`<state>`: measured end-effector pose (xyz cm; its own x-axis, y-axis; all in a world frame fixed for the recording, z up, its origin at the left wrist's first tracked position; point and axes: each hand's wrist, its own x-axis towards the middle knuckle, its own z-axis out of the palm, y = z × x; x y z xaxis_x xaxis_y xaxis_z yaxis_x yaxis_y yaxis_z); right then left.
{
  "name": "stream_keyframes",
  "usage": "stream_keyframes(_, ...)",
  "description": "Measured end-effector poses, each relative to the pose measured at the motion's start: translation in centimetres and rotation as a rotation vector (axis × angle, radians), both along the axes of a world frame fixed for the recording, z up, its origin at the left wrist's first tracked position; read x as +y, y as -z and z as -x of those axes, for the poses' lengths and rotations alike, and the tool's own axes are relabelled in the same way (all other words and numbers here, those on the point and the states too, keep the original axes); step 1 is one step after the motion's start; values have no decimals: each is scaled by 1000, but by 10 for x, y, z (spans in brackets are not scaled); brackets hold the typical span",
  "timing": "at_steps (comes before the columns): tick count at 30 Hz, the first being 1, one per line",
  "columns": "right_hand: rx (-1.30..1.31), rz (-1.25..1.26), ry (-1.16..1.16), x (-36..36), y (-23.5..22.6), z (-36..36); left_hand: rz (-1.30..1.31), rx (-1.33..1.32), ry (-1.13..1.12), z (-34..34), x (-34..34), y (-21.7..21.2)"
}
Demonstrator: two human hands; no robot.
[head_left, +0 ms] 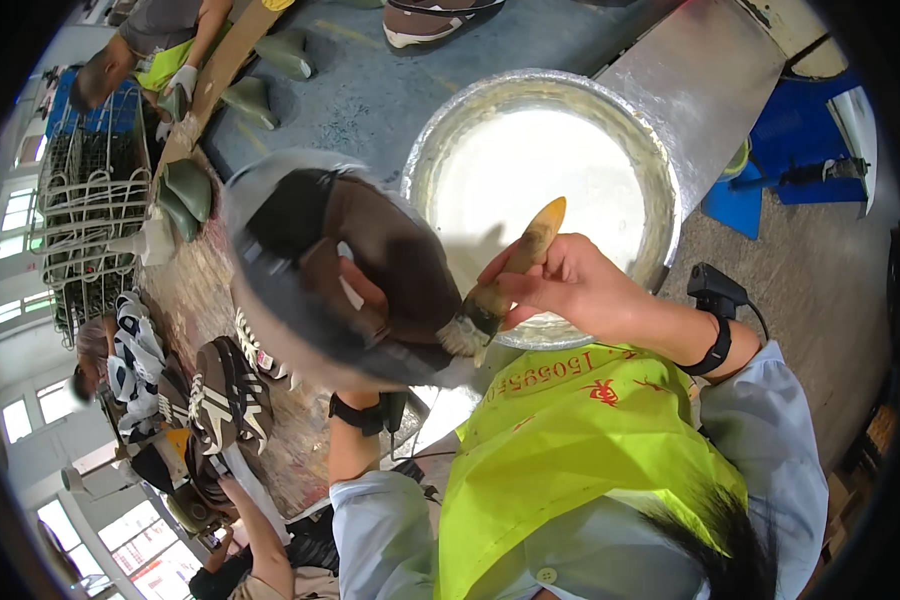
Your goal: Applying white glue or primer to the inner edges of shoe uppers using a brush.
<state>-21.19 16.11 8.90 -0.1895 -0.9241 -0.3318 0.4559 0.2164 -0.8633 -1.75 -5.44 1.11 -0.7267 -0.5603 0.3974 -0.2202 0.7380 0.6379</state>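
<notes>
A brown shoe (395, 235) with a dark heel and a pale sole edge is smeared by motion. My left hand (366, 290) grips the shoe, some fingers showing at its opening and the rest hidden behind it. In my right hand (580, 285) is a brush (538, 237) with a yellowish wooden handle, pinched between thumb and fingers. Its pale bristles point down at the shoe's near edge; whether they touch it I cannot tell. Beyond my right hand stands a round metal basin (658, 185) of white liquid, its inner wall streaked.
Green shoe lasts (187, 192) lie along the bench's left side. Several striped brown shoes (220, 390) stand at the left, and another brown shoe (432, 22) sits at the far edge. A metal sheet (710, 85) lies right of the basin. Co-workers (160, 40) work at the left.
</notes>
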Motion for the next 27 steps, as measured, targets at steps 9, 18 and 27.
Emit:
stream_keyframes(9, 157, 146, 461, -18, 31, 13, -321, 148, -273, 36, 11, -19)
stream_keyframes(18, -14, 114, 826, 15, 24, 68, -1279, -33, 274, 241, -141, -75)
stream_keyframes(27, -78, 5, 941, 38, 38, 97, -1343, -653, 690, 383, -115, 37)
